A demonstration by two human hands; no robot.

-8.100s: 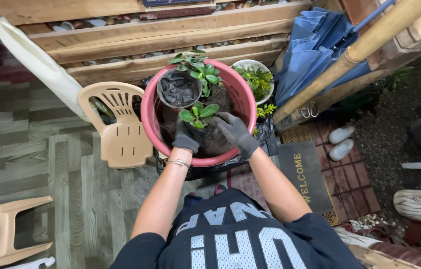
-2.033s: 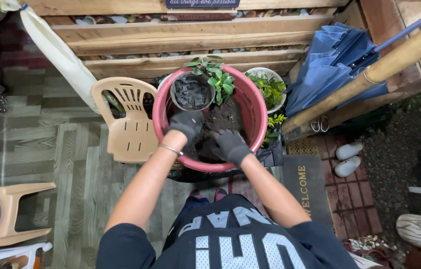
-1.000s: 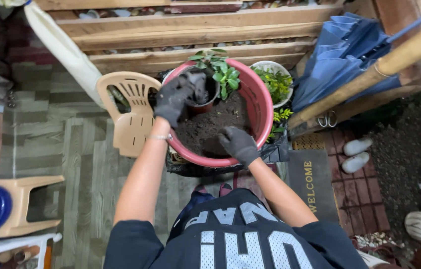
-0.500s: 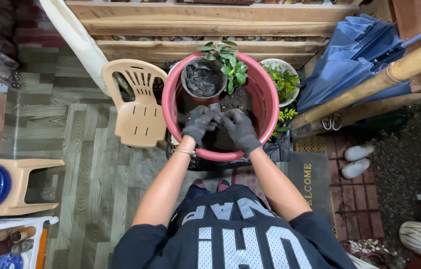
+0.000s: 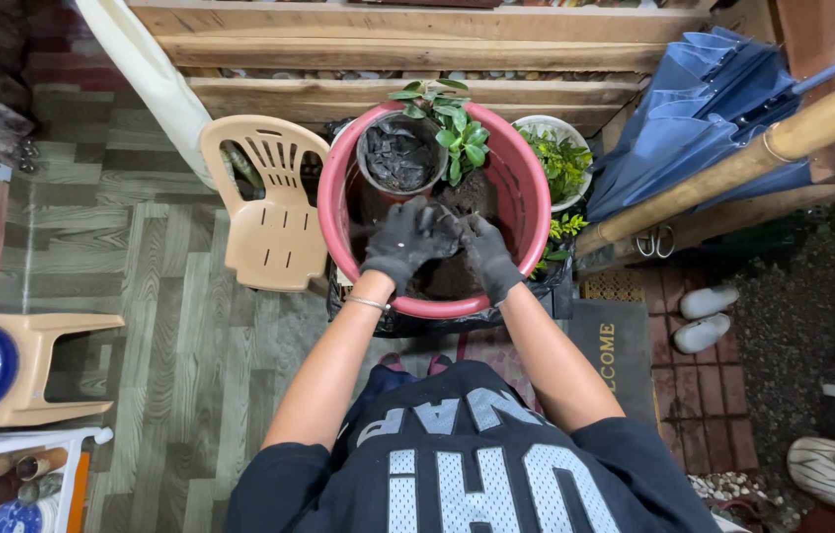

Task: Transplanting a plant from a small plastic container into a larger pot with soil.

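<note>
- Two gloved hands meet over the dark soil (image 5: 447, 276) in the red tub (image 5: 526, 212), at the tub's 6 o'clock side.
- Left hand (image 5: 402, 242) is cupped shut on a clump of soil; right hand (image 5: 486, 259) presses against it, fingers curled, though whether it grips anything I cannot tell.
- Judging by this, crumble lumps low inside the rim so nothing spills.
- Small black pot (image 5: 400, 158) sits at 11 o'clock, the leafy plant (image 5: 455, 138) at 12; keep elbows clear.
- Beige plastic chair (image 5: 274, 202) stands at 9 o'clock, a folded blue umbrella (image 5: 704, 118) at 2.
</note>
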